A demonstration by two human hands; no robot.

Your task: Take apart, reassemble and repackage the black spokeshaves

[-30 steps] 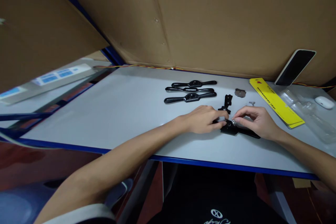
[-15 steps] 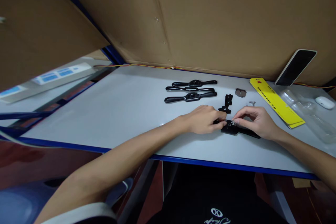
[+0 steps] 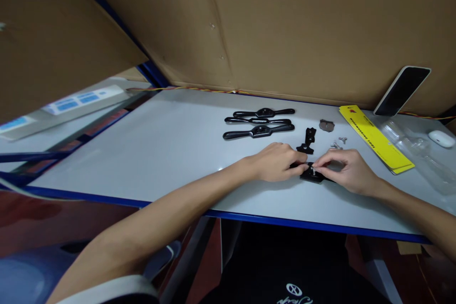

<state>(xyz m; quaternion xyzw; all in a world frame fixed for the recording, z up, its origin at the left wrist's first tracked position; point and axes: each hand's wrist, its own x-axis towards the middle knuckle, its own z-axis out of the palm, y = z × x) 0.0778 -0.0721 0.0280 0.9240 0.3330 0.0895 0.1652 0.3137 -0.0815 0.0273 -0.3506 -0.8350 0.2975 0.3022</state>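
A black two-handled tool body (image 3: 310,175) lies near the table's front edge, partly covered by both hands. My left hand (image 3: 281,162) grips its left end between thumb and fingers. Thumb and forefinger of my right hand (image 3: 347,170) pinch a small silver screw (image 3: 313,170) at the middle of the body. Just behind are black metal plates (image 3: 309,140), and a brown-grey pair of blades (image 3: 327,125) lies farther back. Small silver screws (image 3: 342,140) rest behind my right hand. Three similar black tools (image 3: 259,131) lie side by side at the back left of my hands.
A yellow card (image 3: 375,138) and clear plastic packaging (image 3: 432,166) lie to the right. A phone (image 3: 402,91) leans on the cardboard wall (image 3: 302,28), near a white case (image 3: 441,138). A power strip (image 3: 64,109) is at far left.
My right hand has shifted slightly left and down over the tool body, with the screw now more upright at its middle. More loose screws show behind it. My left hand stays in place.
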